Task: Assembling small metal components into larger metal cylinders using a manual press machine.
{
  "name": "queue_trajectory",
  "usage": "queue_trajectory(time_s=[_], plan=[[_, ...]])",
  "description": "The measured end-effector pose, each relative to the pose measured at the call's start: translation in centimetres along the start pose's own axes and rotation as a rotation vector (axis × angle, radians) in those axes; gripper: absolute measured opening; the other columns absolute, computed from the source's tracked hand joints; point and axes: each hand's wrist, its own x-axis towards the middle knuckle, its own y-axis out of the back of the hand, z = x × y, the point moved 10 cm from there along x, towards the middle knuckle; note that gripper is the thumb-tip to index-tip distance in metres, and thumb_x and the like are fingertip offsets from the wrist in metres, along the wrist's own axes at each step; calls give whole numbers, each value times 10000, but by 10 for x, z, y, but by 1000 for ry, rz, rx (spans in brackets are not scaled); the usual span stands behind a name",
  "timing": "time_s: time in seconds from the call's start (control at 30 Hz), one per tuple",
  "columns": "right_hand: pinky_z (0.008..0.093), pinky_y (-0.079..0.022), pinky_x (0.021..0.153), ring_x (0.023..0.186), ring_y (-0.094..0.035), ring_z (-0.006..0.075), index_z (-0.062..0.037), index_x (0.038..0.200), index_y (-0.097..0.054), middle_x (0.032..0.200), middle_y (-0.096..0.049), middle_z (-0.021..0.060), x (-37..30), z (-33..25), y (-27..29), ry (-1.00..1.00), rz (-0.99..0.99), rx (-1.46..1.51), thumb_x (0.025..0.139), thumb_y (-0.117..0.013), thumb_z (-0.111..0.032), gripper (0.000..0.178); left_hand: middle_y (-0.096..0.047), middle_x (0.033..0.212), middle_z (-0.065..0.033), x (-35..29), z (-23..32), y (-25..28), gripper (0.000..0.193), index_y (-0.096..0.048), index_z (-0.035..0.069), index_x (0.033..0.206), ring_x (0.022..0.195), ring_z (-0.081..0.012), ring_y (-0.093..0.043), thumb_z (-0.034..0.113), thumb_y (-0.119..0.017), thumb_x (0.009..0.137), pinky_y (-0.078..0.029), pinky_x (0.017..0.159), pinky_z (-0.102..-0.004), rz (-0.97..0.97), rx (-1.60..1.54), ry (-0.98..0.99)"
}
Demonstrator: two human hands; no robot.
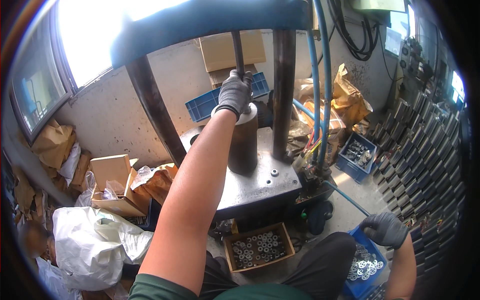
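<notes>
My left hand (235, 93), in a grey knit glove, is stretched forward and closed around the lower part of a thin dark vertical rod (238, 50). Just beneath it stands a thick dark metal cylinder (243, 150) on the steel bed (250, 187) of a blue-framed press (210, 22). The lower end of the rod is hidden by my glove. Low on the right, my right hand (385, 230), gloved too, is curled round the end of a thin blue-green lever (350, 199) that runs from the machine's side.
A box of small metal rings (260, 250) sits under the press. Beside my right knee is a blue bin of spoked metal discs (365, 265). Stacked dark tubes (425, 165) line the right; a blue crate (357, 155) holds metal parts. White sacks (90, 245) and an open carton (115, 185) lie left.
</notes>
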Motion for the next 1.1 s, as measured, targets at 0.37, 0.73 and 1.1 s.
queue_trajectory(time_s=[0.37, 0.73, 1.1], plan=[[413, -579, 836, 901, -722, 350, -62, 1034, -761, 972, -746, 158, -1, -6, 11, 30, 130, -28, 842, -689, -185, 239, -695, 806, -102, 2, -4, -4, 437, -590, 34, 1235, 734, -195, -707, 437, -535, 1077, -585, 673, -354, -15, -82, 19], [407, -584, 847, 912, -730, 347, -61, 1055, -770, 981, -757, 158, -6, -14, 12, -28, 78, 12, 840, -700, -171, 251, -685, 817, -94, -2, 0, -6, 431, -585, 32, 1239, 742, -185, -705, 429, -537, 1078, -587, 654, -350, -29, -62, 7], [408, -588, 850, 913, -732, 346, -60, 1061, -772, 995, -758, 159, -5, -12, 16, 58, 159, -33, 831, -698, -170, 266, -701, 802, -111, 0, -1, -6, 429, -598, 40, 1237, 742, -199, -717, 433, -541, 1073, -581, 665, -365, -18, -75, 14]])
